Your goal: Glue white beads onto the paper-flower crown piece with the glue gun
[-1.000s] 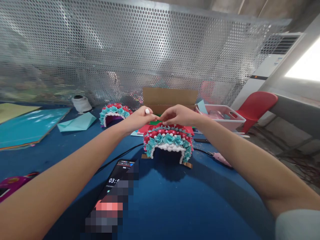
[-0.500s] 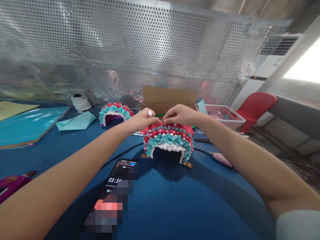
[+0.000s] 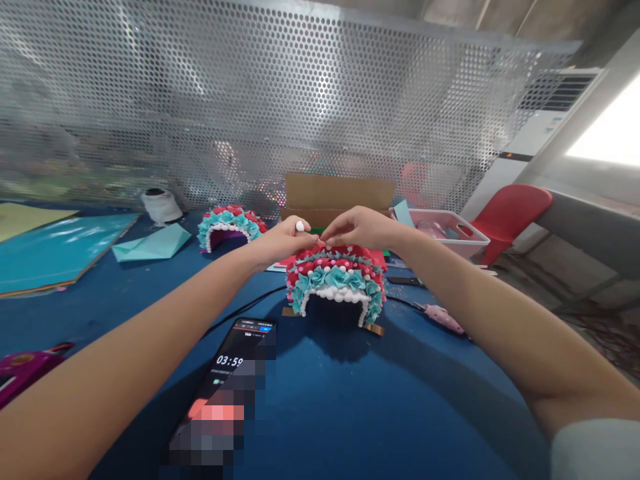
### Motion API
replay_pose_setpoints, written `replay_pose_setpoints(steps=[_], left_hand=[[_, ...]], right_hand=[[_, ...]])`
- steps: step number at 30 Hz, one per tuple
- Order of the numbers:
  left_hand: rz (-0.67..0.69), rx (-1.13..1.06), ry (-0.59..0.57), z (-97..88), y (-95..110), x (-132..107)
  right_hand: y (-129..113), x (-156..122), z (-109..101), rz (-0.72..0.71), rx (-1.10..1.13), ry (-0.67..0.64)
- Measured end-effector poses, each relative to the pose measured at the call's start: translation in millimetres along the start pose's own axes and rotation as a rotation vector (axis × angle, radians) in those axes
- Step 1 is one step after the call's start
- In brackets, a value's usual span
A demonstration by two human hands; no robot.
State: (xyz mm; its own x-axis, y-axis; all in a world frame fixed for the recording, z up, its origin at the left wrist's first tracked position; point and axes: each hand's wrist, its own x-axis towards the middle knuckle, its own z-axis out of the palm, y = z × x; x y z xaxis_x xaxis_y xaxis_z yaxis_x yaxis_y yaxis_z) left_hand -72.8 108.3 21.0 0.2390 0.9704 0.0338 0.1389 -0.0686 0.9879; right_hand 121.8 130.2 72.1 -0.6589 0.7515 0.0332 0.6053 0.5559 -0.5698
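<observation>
An arch-shaped headpiece covered in red and teal paper flowers and white beads stands on the blue table. Both my hands meet just above its top. My left hand is closed, with a white bead showing on top of its fingers. My right hand pinches something small at the crest of the headpiece; I cannot make out what it is. The fingertips of the two hands almost touch.
A second flowered headpiece stands back left. A phone showing a timer lies in front. A pink glue gun, white tray, cardboard box, teal paper and perforated metal screen surround the work.
Both hands have sunk slightly closer to the top of the headpiece. The phone's timer has advanced.
</observation>
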Motion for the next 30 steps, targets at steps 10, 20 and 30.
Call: replay_pose_setpoints(steps=[10, 20, 30], left_hand=[[0.036, -0.047, -0.074, 0.9, -2.8, 7.7], [0.029, -0.081, -0.020, 4.8, -0.6, 7.1], [0.184, -0.241, 0.217, -1.5, 15.8, 6.3]], right_hand=[[-4.1, -1.0, 1.6, 0.047, -0.032, 0.003], [0.6, -0.3, 1.1, 0.030, -0.070, 0.062], [-2.3, -5.0, -7.1, -0.069, -0.026, 0.496]])
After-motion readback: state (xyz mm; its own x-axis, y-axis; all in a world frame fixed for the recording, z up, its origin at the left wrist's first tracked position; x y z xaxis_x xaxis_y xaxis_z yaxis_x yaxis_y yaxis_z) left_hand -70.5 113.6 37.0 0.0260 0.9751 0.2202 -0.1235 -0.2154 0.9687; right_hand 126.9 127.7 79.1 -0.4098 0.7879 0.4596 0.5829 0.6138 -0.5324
